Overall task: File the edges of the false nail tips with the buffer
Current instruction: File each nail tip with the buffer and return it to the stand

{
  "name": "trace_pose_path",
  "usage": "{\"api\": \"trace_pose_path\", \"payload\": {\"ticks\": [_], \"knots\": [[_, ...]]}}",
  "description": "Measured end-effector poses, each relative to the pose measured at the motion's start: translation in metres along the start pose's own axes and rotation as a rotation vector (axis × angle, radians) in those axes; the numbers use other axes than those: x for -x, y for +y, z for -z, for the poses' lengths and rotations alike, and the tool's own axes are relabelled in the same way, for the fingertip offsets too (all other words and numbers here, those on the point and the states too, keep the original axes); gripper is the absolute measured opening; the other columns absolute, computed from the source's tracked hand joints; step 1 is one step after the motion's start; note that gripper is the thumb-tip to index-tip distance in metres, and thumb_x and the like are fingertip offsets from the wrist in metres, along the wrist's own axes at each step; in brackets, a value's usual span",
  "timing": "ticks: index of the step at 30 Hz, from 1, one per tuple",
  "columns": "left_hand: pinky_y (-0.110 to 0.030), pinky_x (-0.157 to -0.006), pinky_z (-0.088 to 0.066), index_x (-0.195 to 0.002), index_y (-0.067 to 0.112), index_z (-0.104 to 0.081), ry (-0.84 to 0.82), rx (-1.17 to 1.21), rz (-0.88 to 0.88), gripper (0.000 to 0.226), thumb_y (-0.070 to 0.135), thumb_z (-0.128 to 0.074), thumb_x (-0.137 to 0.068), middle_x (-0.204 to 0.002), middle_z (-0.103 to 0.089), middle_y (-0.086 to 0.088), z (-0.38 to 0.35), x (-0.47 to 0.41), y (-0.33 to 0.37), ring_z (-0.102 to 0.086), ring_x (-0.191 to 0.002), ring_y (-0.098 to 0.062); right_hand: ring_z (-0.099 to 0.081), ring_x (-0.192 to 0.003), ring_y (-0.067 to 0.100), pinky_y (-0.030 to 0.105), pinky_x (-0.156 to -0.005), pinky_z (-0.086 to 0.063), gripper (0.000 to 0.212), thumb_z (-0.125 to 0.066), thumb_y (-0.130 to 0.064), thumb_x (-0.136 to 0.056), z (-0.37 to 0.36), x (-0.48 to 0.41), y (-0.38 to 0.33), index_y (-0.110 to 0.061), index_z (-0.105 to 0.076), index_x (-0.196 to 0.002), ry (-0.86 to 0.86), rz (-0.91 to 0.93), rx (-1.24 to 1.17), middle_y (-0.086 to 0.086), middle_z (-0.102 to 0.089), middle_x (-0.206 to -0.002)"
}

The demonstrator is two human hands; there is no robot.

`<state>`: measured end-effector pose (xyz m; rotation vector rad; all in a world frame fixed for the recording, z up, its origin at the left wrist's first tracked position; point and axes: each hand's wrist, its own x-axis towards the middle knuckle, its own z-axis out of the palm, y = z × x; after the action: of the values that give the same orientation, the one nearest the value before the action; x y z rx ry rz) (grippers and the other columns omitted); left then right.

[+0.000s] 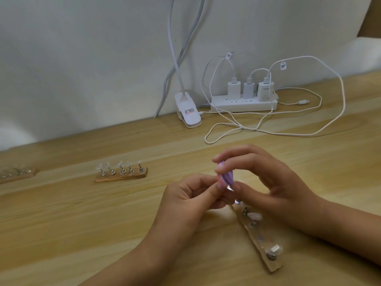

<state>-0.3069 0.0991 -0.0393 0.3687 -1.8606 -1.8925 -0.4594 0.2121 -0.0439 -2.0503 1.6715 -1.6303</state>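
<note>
Over our pale wooden bench (82, 223), right fingers (237, 159) pinch the purple buffer (226, 175) above the tan wooden strip's (272, 263) far end, left fingers (208, 193) grip a clear false nail tip (231, 188) there; we judge most tips unfiled.

On my feed the pale wooden desk (82, 223) looks matt and smooth, with fine streaked grain. The raw-edged brown wooden strip (275, 266) nearest me seems rougher. It carries shiny metal stands (271, 257) and milky translucent plastic false nail tips (254, 216). The purple lined buffer block (226, 176) looks dull, though it is blurred. The white plastic power strip (243, 104) and the white plastic lamp clip (188, 113) have a soft gloss.
</note>
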Motion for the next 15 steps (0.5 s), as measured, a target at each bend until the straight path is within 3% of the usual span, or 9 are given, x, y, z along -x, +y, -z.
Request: {"api": "trace_pose_path", "payload": {"ticks": [15], "knots": [[-0.018,-0.069,-0.054,-0.087,0.017,-0.078,0.026,0.026,0.026,0.021,0.032,-0.069,-0.076,-0.081,-0.076,-0.009,0.0009,-0.0007,0.0003,-0.074,-0.078,-0.017,-0.061,-0.11,0.02,0.034,-0.095,-0.049,0.025,-0.062,-0.018,-0.089,0.0018,-0.002,-0.0025,-0.016,-0.065,-0.114,0.027,-0.032,0.08,0.003,-0.062,-0.112]]}}
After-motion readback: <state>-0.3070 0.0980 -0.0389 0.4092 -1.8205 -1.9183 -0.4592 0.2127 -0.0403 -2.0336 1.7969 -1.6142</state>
